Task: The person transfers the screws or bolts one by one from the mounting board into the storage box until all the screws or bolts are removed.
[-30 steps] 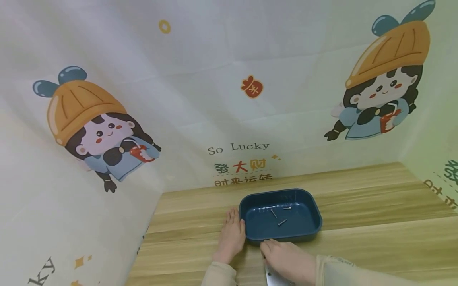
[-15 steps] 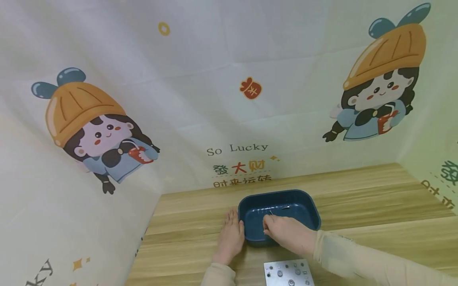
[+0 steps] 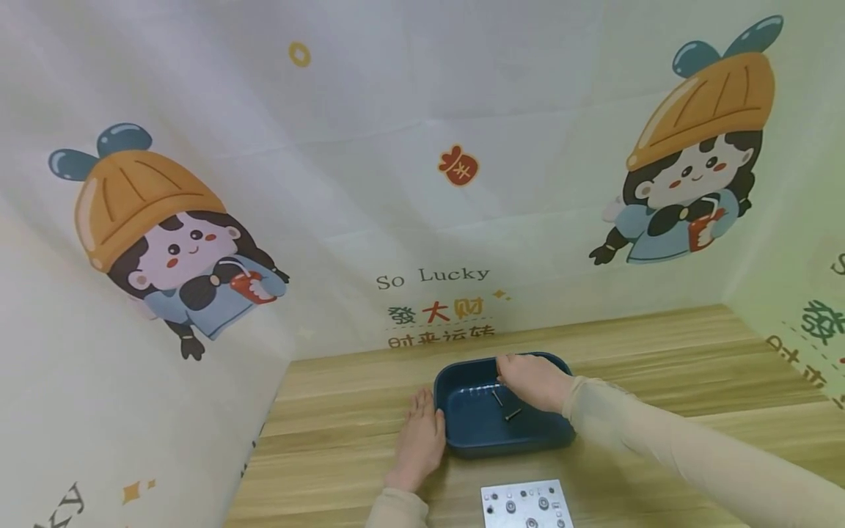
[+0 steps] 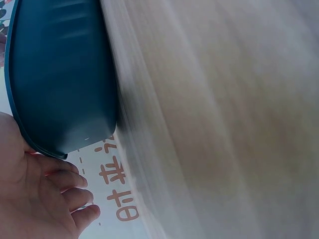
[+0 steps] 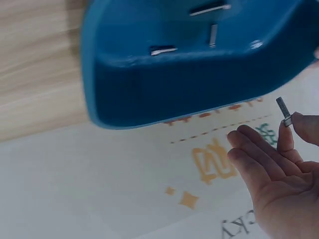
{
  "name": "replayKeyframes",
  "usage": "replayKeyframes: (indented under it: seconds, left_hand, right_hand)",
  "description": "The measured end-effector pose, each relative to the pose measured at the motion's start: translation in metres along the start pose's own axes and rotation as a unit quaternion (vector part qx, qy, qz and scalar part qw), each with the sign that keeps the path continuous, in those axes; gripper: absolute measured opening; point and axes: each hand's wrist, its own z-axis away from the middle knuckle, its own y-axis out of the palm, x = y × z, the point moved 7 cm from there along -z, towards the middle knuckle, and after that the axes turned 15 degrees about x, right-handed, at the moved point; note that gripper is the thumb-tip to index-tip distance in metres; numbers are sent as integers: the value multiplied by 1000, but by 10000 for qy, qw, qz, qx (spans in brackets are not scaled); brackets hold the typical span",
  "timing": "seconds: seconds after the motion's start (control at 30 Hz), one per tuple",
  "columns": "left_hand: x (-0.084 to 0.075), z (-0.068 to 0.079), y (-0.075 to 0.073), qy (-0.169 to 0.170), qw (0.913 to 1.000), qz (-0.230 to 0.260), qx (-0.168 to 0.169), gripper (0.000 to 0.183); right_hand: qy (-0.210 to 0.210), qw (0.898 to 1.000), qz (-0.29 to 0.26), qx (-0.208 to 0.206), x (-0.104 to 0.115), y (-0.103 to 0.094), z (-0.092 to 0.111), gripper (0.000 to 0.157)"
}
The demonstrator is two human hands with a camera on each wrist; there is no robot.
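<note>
My right hand [image 5: 284,174] pinches a small bolt [image 5: 283,110] between thumb and index finger, its threaded end pointing away from the fingertips. In the head view this hand [image 3: 533,381] hangs over the far right part of a dark blue tray [image 3: 508,449], hiding some of it. Three bolts lie on the tray floor in the right wrist view, among them one bolt [image 5: 163,50] near the wall. My left hand [image 3: 420,442] rests against the tray's left side with its fingers extended. The left wrist view has that hand [image 4: 40,199] beside the tray's rim [image 4: 37,147].
In front of the tray, a silver metal plate [image 3: 521,495] with several holes and fittings lies on the wood-grain table [image 3: 660,374]; the frame's bottom edge cuts it off. A printed cloth [image 3: 370,183] rises behind and along both sides.
My right hand has gone from the metal plate, uncovering it, over the tray to its far side. The left hand stays at the tray's left side. The head view has shifted slightly.
</note>
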Motion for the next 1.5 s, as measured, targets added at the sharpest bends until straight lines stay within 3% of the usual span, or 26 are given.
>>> replayKeyframes:
  seconds: [0.2,0.7,1.0,1.3,1.5]
  left_hand:
    - [2,-1,1,1,10000,-32,1,50]
    - [2,1,4,-58,9998,-30,176,51]
    - [2,0,1,-78,9999,33,119,51]
    - [1,0,0,34,10000,-33,-28,49]
    - [1,0,1,32,10000,-12,-13,49]
  right_hand:
    - [217,9987,229,398,-13,13,-8,16]
    - [417,9910,-186,1260,-25,55,-15,11]
    - [331,9926,-21,1168,-22,51,-18,9]
    - [140,9978,74,640,-21,35,-8,8]
    - [176,9966,-538,601,-22,26,0,5]
